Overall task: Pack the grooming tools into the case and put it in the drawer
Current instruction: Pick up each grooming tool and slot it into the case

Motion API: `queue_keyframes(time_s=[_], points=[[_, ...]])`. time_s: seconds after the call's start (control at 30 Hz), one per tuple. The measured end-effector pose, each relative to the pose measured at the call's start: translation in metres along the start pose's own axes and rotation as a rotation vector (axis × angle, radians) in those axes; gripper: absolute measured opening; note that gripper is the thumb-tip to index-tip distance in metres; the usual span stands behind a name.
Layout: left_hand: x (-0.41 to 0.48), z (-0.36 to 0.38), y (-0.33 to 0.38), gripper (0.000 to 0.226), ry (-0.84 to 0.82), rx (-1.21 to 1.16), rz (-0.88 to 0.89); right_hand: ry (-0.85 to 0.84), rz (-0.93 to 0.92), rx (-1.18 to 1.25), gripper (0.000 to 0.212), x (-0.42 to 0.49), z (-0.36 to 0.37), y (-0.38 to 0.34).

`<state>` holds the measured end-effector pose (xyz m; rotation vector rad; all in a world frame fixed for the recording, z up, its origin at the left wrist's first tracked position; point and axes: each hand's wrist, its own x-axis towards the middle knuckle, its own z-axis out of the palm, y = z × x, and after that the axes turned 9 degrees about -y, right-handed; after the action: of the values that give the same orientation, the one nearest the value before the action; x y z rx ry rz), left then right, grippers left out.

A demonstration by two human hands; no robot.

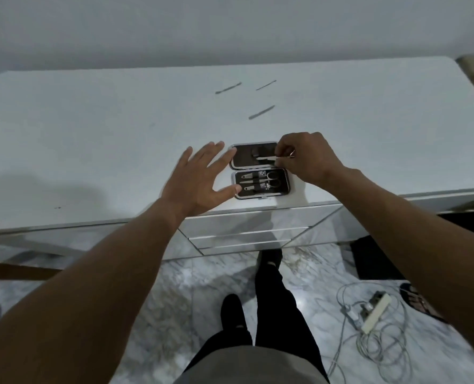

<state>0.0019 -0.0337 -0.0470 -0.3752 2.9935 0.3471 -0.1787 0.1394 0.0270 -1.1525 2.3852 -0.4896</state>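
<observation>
A small dark grooming case (241, 162) lies open near the front edge of the white dresser top (91, 139). Its near half holds scissors (269, 180) and clippers under elastic straps. My right hand (305, 159) pinches a slim metal tool (266, 157) over the far half of the case. My left hand (202, 178) is spread flat, fingertips touching the case's left edge. Three thin metal tools lie loose farther back: one (228, 88), a second (266, 85), a third (261, 112).
Mirrored drawers (241, 234) sit shut below the dresser top, right under the case. On the marble floor at the right lie a white power strip (376, 311) and tangled cables (380, 347). My legs and feet stand in front of the drawers.
</observation>
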Motion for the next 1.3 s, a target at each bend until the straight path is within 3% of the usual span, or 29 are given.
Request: queue_keyframes(time_s=[0.3, 1.07, 1.3], points=[[0.001, -0.001, 0.000, 0.082, 0.006, 0.010, -0.009, -0.042, 0.025, -0.302, 0.014, 0.006, -0.005, 0.007], [0.002, 0.001, -0.001, 0.079, 0.022, -0.007, -0.020, -0.078, -0.126, -0.369, 0.013, 0.030, -0.001, -0.007], [0.002, 0.000, 0.000, 0.079, 0.010, -0.016, -0.027, -0.118, -0.163, -0.363, 0.024, 0.030, -0.004, -0.004]])
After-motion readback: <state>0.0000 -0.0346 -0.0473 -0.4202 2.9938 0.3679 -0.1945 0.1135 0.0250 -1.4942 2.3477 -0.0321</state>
